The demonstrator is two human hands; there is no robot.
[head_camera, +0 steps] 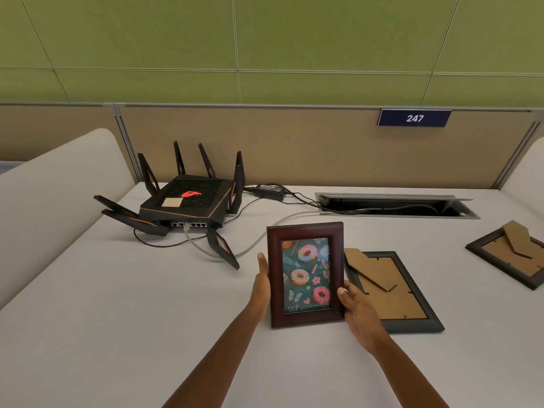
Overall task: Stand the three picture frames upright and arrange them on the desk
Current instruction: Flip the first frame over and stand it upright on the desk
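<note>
A dark red wooden frame (306, 275) with a doughnut picture stands upright on the white desk (117, 319), facing me. My left hand (262, 285) grips its left edge and my right hand (357, 312) holds its lower right edge. Just right of it a black frame (394, 293) lies face down, its cardboard back and stand showing. A second black frame (512, 251) lies face down at the far right, partly cut off by the view's edge.
A black router (188, 201) with several antennas sits at the back left, its grey and black cables (256, 240) trailing behind the red frame. A power adapter (269, 191) and an open cable slot (394, 206) lie along the beige partition (294, 148).
</note>
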